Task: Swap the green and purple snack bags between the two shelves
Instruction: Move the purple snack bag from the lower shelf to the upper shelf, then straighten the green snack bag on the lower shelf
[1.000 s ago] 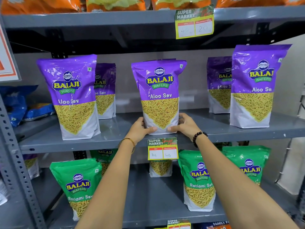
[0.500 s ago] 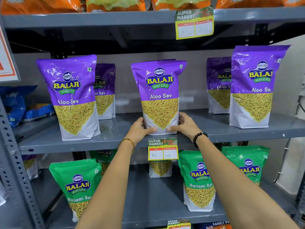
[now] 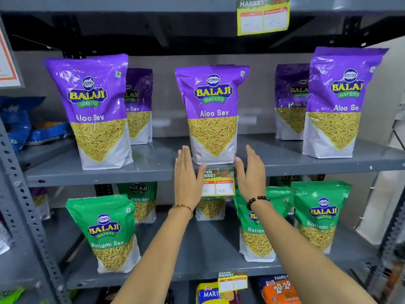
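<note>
A purple Aloo Sev bag [image 3: 212,113] stands upright at the middle of the upper shelf [image 3: 153,170]. My left hand [image 3: 186,178] and my right hand [image 3: 251,172] hover flat and open just in front of its base, one on each side, off the bag. More purple bags stand at left [image 3: 94,110], back left [image 3: 139,106], back right [image 3: 290,102] and right [image 3: 337,102]. Green Ratlami Sev bags stand on the lower shelf [image 3: 197,255]: left [image 3: 107,231], back left [image 3: 142,200], middle right [image 3: 256,229], right [image 3: 317,216].
A price tag [image 3: 218,183] hangs on the upper shelf's front edge between my hands, another [image 3: 263,16] on the shelf above. A perforated grey upright [image 3: 22,194] runs down the left. Blue packets [image 3: 26,126] lie at far left. Biscuit packs [image 3: 278,290] sit below.
Both hands have let go of the middle purple bag and drawn back a little with fingers straightened. The bag stays standing on the upper shelf. The camera has come closer.
</note>
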Demonstrator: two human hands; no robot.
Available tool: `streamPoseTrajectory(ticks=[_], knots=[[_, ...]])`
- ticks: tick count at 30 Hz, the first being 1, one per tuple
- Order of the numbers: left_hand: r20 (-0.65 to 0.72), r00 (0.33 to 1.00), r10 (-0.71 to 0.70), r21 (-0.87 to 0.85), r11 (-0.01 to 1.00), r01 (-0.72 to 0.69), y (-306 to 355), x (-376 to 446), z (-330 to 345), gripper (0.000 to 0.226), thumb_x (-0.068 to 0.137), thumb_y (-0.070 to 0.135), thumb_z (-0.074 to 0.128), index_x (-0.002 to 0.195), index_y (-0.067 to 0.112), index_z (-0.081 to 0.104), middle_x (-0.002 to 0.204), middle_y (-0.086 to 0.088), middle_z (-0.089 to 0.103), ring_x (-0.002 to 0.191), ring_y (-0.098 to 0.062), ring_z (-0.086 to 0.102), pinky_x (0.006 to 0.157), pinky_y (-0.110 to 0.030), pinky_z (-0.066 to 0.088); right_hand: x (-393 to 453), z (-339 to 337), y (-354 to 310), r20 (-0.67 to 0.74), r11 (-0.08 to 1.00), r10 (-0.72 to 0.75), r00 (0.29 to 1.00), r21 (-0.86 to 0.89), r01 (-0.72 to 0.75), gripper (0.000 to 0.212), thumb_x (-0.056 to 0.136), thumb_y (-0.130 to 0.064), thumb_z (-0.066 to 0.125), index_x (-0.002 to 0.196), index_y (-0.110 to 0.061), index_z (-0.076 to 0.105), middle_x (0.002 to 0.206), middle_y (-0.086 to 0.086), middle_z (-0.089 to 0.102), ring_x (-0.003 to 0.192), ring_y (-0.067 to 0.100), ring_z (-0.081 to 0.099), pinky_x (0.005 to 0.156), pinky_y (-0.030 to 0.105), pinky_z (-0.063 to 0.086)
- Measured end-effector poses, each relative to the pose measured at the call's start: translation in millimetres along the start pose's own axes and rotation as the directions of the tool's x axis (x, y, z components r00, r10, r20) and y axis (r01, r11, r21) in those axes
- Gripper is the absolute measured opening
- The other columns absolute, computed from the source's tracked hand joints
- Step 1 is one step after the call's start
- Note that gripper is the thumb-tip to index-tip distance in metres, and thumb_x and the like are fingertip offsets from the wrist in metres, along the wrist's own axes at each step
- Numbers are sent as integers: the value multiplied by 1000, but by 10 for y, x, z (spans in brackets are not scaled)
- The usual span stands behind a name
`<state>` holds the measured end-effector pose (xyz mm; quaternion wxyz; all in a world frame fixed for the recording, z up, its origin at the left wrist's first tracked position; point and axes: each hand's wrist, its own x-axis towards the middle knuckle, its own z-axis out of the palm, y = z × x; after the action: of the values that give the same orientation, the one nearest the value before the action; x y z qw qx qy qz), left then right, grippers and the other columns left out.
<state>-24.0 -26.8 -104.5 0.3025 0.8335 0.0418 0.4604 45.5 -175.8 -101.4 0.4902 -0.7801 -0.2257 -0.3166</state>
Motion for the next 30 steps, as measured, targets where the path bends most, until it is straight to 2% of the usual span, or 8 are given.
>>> streamPoseTrajectory(ticks=[3,6,9,12,18,23,27,30], knots=[[-16,999,35,46,998,-34,-110,-391,97,69,93,37,39,139,21,-9,152,3,-8,142,-11,-9,119,-28,-1,-269,-60,190,-2,986,-100,995,-138,99,56,94,-32,39,142,-9,22,152,11,27,142,20,16,117,31,7],[-8,994,-108,2,994,108,-202,-722,224,74,92,38,43,138,25,-14,152,5,-15,143,-10,-11,120,-36,8,-564,-137,448,12,970,-113,994,-213,113,58,94,-29,38,144,-9,17,154,10,20,142,15,9,119,36,8],[66,960,-272,-66,959,277,-270,-970,388,81,89,41,48,142,22,-11,156,2,-11,146,-18,1,119,-38,16,-846,-191,763,44,970,14,999,-242,-3,58,93,-31,37,143,-9,18,155,11,20,143,20,12,119,39,12],[192,921,-340,-53,933,356,-332,-1199,619,79,89,42,46,143,19,-6,158,-4,-4,146,-19,1,116,-28,8,-1081,-221,1116,61,951,209,976,-247,-188,58,92,-28,43,142,-7,21,153,13,26,142,25,19,118,41,17],[487,783,-387,33,904,426,-421,-1536,1176,79,88,43,47,145,12,2,158,-7,3,145,-20,6,116,-33,17,-1379,-234,1736,161,773,634,756,-143,-618,73,84,-18,60,142,-4,17,152,17,25,139,31,24,112,45,24],[661,617,-427,65,852,519,-474,-1627,1579,79,90,34,50,145,9,0,158,-11,2,145,-26,11,114,-37,20,-1349,-248,2043,311,615,761,569,-71,-785,83,83,-5,59,145,-13,5,155,11,18,134,38,30,107,50,30],[719,538,-441,45,801,597,-539,-1607,1751,75,89,28,52,145,8,6,157,-13,12,143,-27,17,115,-38,21,-1258,-225,2150,396,579,731,555,69,-812,80,79,0,62,144,-15,18,150,7,31,135,25,32,111,48,31],[735,511,-446,-2,752,659,-567,-1567,1785,71,87,22,58,144,8,18,152,-14,28,139,-29,29,113,-40,28,-1248,-150,2117,369,565,730,576,148,-811,74,73,6,66,136,-12,32,135,6,47,117,17,44,99,37,39]])
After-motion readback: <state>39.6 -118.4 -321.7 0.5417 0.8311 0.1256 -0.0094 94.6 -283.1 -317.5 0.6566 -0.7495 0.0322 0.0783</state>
